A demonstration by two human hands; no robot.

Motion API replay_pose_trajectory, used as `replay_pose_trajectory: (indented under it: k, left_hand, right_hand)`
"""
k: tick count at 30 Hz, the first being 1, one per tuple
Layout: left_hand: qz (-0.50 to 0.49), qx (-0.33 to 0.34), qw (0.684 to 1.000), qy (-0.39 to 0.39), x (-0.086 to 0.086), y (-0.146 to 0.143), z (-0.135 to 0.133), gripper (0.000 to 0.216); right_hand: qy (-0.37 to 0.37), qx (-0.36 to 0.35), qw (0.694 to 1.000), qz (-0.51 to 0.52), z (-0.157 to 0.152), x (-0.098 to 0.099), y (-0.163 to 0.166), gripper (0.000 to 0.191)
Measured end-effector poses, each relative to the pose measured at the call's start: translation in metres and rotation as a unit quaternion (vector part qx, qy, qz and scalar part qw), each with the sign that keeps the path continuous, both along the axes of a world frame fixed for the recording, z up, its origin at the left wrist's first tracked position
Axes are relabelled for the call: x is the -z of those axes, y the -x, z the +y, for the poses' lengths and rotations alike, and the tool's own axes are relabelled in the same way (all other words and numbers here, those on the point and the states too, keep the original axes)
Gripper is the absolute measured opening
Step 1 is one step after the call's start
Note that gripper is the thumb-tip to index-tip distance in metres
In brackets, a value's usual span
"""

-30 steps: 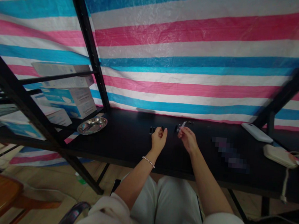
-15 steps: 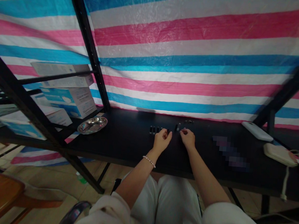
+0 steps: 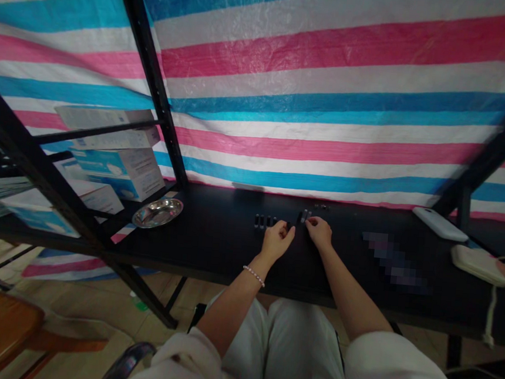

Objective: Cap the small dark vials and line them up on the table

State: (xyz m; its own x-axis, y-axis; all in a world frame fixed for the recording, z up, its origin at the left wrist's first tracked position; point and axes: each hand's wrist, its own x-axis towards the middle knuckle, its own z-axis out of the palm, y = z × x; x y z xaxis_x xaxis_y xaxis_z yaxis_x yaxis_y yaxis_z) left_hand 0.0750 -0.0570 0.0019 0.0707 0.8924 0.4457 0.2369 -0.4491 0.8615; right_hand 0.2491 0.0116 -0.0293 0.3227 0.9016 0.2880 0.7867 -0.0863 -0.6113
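My left hand (image 3: 278, 239) is closed with curled fingers over the black tabletop (image 3: 213, 239). A small black piece (image 3: 288, 224) shows at its fingertips. To its left, short black cylinders with pale ends (image 3: 262, 221) stand side by side in a row, the nearest partly behind my fingers. My right hand (image 3: 320, 232) pinches a small grey piece (image 3: 309, 214), mostly covered by the fingertips. Directly left of that pinch stand a dark piece (image 3: 299, 217) and a silvery one (image 3: 304, 215). Their exact kind is too small to make out.
Tiny bits (image 3: 321, 207) lie farther back. A shiny metal dish (image 3: 157, 213) and cardboard boxes (image 3: 117, 169) are at left. On the right are a white device (image 3: 439, 223), a cream pouch (image 3: 476, 265) and a blurred-out object (image 3: 394, 264). Black metal posts (image 3: 156, 81) frame the table.
My right fingertips have come up against the small standing pieces, and a grey piece now shows at them. My left hand stays closed, almost in place. The view has shifted slightly.
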Motion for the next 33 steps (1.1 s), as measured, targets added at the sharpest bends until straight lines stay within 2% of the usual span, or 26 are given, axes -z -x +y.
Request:
replay_pose_trajectory:
  k: [14,24,33]
  left_hand:
    - [0.041,-0.001,0.999,-0.022,0.0049,0.0001,0.0018,0.029]
    - [0.078,-0.012,0.997,-0.016,0.0022,-0.0004,0.0011,0.029]
    - [0.100,-0.012,0.995,-0.015,0.0033,-0.0002,0.0010,0.027]
  right_hand:
    - [0.018,-0.005,1.000,-0.005,0.0022,0.0024,-0.0012,0.025]
    - [0.040,0.005,0.999,-0.015,0.0020,-0.0003,0.0005,0.026]
    - [0.031,0.003,0.999,-0.024,0.0010,-0.0004,0.0010,0.026]
